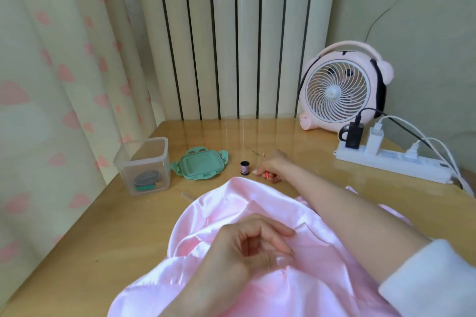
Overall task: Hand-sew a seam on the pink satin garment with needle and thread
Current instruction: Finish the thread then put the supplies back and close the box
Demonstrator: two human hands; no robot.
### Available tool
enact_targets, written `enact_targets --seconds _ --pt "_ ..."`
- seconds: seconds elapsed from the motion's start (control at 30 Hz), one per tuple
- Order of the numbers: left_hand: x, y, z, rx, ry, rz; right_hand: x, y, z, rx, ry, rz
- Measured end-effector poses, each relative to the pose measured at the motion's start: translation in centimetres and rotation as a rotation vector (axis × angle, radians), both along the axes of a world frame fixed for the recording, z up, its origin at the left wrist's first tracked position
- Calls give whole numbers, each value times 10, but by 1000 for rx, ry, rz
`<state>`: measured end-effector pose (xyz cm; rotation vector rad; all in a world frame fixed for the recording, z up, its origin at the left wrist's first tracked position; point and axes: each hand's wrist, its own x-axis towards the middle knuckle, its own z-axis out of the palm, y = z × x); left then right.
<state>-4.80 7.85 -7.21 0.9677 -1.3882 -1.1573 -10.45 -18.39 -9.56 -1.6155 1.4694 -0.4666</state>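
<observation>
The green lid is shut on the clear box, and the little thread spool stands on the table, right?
Not quite. The green lid is off the clear box; it lies on the table beside the box, as the head view shows. The little thread spool does stand on the table.

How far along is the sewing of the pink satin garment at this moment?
Done: the clear plastic box is open, its green lid beside it, the small dark thread spool out. In hand: the left hand pinches a fold of the pink satin garment; the right hand grips a thin red-tipped tool by the spool. Left: no stitches show.
</observation>
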Motion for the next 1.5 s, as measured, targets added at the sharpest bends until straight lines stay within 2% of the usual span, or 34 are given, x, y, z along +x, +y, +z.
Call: enact_targets --seconds 0.17,0.23,0.3,0.37,0.4,0.43,0.5,0.53,0.6,0.63,0.73,0.8,0.83,0.9,0.97,1.0,1.03,1.1,1.23,1.37,1.5 --pt "-2 0 -3 -29 -9 30 -1 7 4 -13 37 10" --pt "-3 -1 -4 -32 -4 53 -2 11 5 -62 107 15" --pt "-2 -1 -6 -26 13 72 -6 19 10 -147 235 53" --pt "-2 -2 -7 -26 11 83 -15 28 21 -344 355 79" --pt "-2 -2 -8 -32 3 87 -22 34 29 -445 331 75" --pt "-2 -2 -8 -36 3 94 -31 44 38 -501 214 83" --pt "-2 -1 -5 -39 31 106 -55 78 57 -489 -155 201" --pt "-2 1 -2 -56 28 118 -70 101 66 -439 -270 331" --pt "0 4 4 -179 -117 225 -100 142 73 -379 -338 587" --pt "3 6 9 -252 -217 307 -111 158 74 -379 -297 659" --pt "16 14 22 -277 -519 480 -139 181 57 -503 -66 634" --pt "21 19 21 -143 -804 372 -148 187 44 -674 92 522" --pt "22 21 17 -66 -895 292 -152 190 41 -685 118 468" --pt "24 21 9 29 -1016 210 -158 194 36 -572 183 409" --pt "25 21 6 84 -1139 208 -163 196 30 -474 302 426" --pt "25 21 5 105 -1159 203 -164 196 28 -420 299 443" --pt "24 21 6 103 -1129 192 -165 197 27 -350 235 463" --pt "25 23 7 53 -952 180 -168 195 31 -236 64 486" --pt "25 27 20 -124 -553 129 -180 189 46 -358 -63 368" --pt "17 31 35 -271 -350 180 -189 196 66 -431 -238 405" --pt "8 31 43 -279 -216 317 -189 196 62 -321 -600 352"
